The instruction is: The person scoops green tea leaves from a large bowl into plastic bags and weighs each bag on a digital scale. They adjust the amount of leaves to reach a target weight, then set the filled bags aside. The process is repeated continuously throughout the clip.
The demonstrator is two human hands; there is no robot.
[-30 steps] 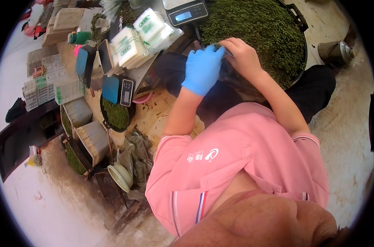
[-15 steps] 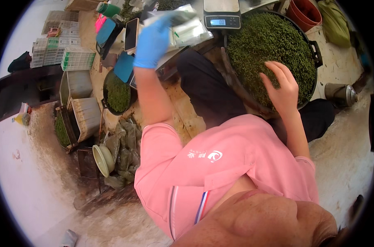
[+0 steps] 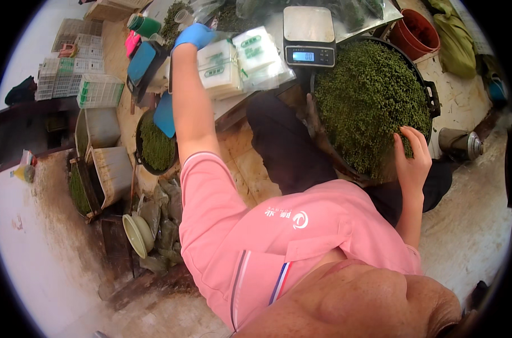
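My left hand, in a blue glove, reaches to the far side of the table, beside stacks of flat white plastic bags with green print. A small clear cup lies just beyond it. Its fingertips point away and are too hidden to show a grip. My bare right hand rests over the near right rim of a big black basin, its fingers curved, apart and holding nothing. Small green berries or buds fill that basin. A digital scale with a bare steel plate stands between the bags and the basin.
A red bucket and a green sack stand behind the basin, a metal flask to its right. On the left are a smaller basin of green pieces, plastic crates, a blue-topped scale and a pale bowl.
My left hand has moved away and leftward, uncovering the white bags. My right hand has shifted right and nearer, toward the basin's rim. The whole view has tilted slightly.
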